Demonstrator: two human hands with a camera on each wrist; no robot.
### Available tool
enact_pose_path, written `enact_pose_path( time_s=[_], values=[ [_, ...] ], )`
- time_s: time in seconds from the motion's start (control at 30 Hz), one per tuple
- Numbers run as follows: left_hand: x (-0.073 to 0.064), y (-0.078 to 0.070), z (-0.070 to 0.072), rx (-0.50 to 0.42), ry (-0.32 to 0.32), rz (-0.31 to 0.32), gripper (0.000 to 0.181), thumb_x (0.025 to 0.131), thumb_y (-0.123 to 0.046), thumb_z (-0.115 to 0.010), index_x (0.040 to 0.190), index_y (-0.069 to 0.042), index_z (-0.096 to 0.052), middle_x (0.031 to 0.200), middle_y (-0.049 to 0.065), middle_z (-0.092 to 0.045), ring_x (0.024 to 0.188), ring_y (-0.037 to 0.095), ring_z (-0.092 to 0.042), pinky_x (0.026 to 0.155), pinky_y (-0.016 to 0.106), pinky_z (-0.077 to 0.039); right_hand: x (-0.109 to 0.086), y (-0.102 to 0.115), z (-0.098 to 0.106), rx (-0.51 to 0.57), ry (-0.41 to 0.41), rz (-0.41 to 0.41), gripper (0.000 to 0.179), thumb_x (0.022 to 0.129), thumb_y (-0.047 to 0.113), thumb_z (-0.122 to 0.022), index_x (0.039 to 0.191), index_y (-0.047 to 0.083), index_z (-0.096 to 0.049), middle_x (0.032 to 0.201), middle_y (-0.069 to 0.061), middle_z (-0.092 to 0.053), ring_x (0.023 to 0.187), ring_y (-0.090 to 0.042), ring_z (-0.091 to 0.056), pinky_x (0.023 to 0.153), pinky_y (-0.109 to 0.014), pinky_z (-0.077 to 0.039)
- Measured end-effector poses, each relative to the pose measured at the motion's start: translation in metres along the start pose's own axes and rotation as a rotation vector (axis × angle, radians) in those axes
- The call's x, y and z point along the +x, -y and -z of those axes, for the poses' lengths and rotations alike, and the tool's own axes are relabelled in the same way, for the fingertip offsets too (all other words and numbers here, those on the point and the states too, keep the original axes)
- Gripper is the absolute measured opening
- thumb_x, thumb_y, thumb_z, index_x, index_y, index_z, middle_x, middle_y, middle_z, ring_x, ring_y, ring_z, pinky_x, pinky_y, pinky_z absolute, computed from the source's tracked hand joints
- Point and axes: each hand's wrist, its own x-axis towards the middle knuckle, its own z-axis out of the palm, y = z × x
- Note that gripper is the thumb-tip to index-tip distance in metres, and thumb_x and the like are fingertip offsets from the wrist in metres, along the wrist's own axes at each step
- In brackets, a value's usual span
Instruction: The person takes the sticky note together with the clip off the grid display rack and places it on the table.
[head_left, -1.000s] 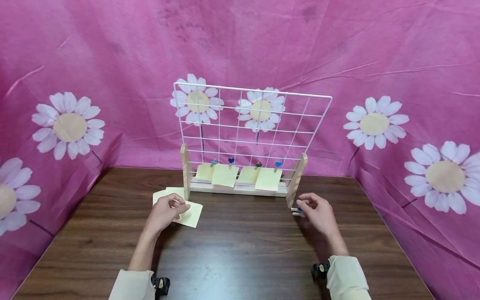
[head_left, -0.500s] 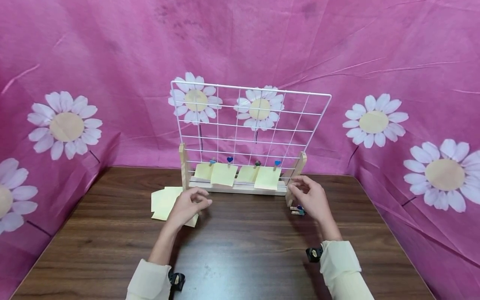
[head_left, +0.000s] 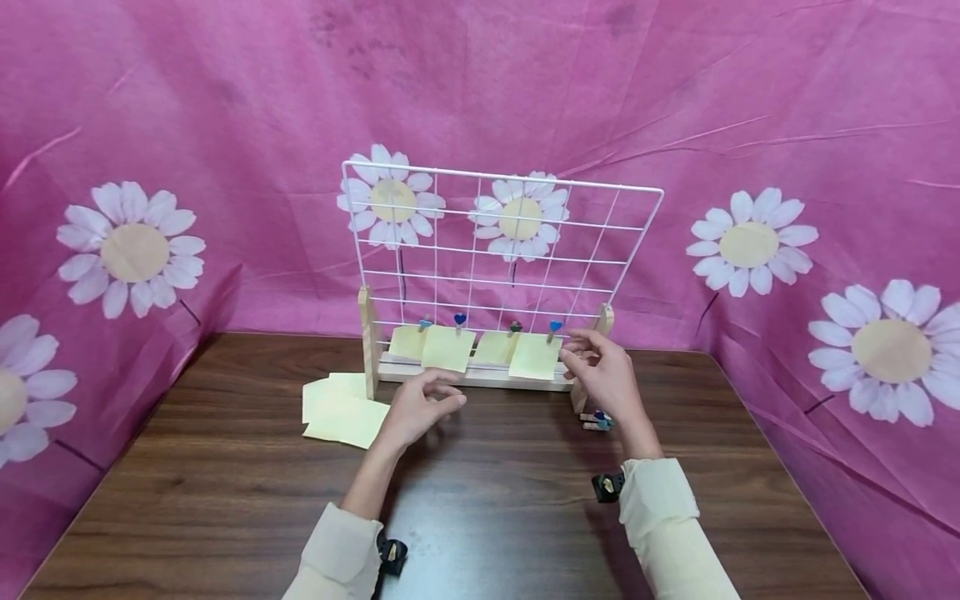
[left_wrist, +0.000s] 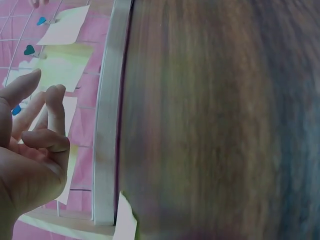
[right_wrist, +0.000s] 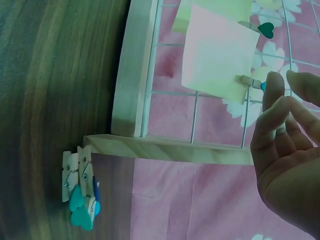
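Observation:
A white wire grid (head_left: 495,225) stands upright in a wooden base (head_left: 480,379). Along its lower part hang several yellow sticky notes (head_left: 447,348), each under a small heart-topped clothespin (head_left: 555,327). My right hand (head_left: 606,379) is at the rightmost note (right_wrist: 220,55), its fingers relaxed and holding nothing. In the right wrist view a fingertip overlaps the blue heart of that note's clothespin (right_wrist: 251,82). My left hand (head_left: 420,412) hovers in front of the base below the left notes, fingers loosely bent and thumb apart, with nothing held.
Loose yellow notes (head_left: 341,412) lie overlapping on the brown table (head_left: 187,483), left of the base. Several heart clothespins (right_wrist: 80,190) lie in a small pile by the base's right foot. A pink flowered cloth (head_left: 480,83) surrounds the table.
My left hand has moved right, away from the loose notes to the front of the base. From the clothespin pile, my right hand has gone up and left to the rightmost hanging note.

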Motion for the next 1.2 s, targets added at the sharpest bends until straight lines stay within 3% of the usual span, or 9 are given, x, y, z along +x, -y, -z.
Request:
enact_pose_path(
  time_s=[0.23, 0.37, 0.6, 0.8, 0.97, 1.2],
  values=[
    [0.001, 0.0, -0.006, -0.028, 0.006, 0.03, 0.032, 0.086, -0.007, -0.079, 0.116, -0.002, -0.071, 0.092, 0.011, -0.076, 0.077, 0.044, -0.069, 0.072, 0.044, -0.058, 0.006, 0.003, -0.003, -0.017, -0.006, 0.019, 0.037, 0.094, 0.005, -0.069, 0.129, -0.006, -0.062, 0.102, -0.023, -0.072, 0.065, -0.022, -0.072, 0.057, -0.022, -0.055],
    [0.002, 0.0, -0.008, -0.037, 0.013, 0.045, 0.033, 0.086, -0.007, -0.079, 0.117, -0.001, -0.07, 0.093, 0.011, -0.076, 0.077, 0.044, -0.07, 0.073, 0.042, -0.058, 0.008, 0.002, -0.004, -0.034, 0.0, 0.025, 0.039, 0.094, 0.003, -0.069, 0.131, -0.006, -0.061, 0.102, -0.024, -0.071, 0.066, -0.029, -0.072, 0.058, -0.025, -0.057],
    [0.009, 0.0, -0.019, -0.026, 0.03, 0.022, 0.033, 0.086, -0.007, -0.079, 0.117, 0.001, -0.069, 0.096, 0.012, -0.076, 0.071, 0.039, -0.071, 0.073, 0.038, -0.057, 0.014, 0.005, -0.006, -0.146, 0.006, 0.037, 0.04, 0.094, 0.009, -0.07, 0.132, -0.001, -0.063, 0.102, -0.019, -0.073, 0.073, -0.027, -0.072, 0.062, -0.025, -0.055],
    [0.021, -0.013, -0.033, -0.014, 0.064, 0.03, 0.04, 0.086, -0.009, -0.078, 0.122, 0.002, -0.066, 0.091, 0.011, -0.075, 0.066, 0.036, -0.071, 0.066, 0.04, -0.057, 0.019, 0.01, -0.01, -0.166, 0.027, 0.021, 0.044, 0.095, 0.011, -0.069, 0.136, -0.001, -0.06, 0.104, -0.018, -0.072, 0.076, -0.029, -0.072, 0.065, -0.028, -0.057],
    [0.027, -0.021, -0.044, -0.002, 0.062, 0.066, 0.041, 0.086, -0.011, -0.079, 0.124, 0.0, -0.066, 0.089, 0.008, -0.073, 0.064, 0.031, -0.07, 0.064, 0.032, -0.054, 0.021, 0.012, -0.013, -0.171, 0.03, 0.019, 0.045, 0.094, 0.009, -0.067, 0.137, -0.003, -0.059, 0.102, -0.019, -0.072, 0.075, -0.025, -0.072, 0.062, -0.028, -0.058],
    [0.032, -0.021, -0.057, -0.019, 0.068, 0.062, 0.044, 0.086, -0.011, -0.078, 0.127, 0.0, -0.064, 0.088, 0.009, -0.074, 0.072, 0.046, -0.07, 0.058, 0.029, -0.052, 0.024, 0.01, -0.015, -0.193, 0.035, 0.018, 0.047, 0.093, 0.008, -0.067, 0.138, -0.005, -0.058, 0.101, -0.019, -0.071, 0.079, -0.029, -0.072, 0.059, -0.028, -0.058]
  ],
)
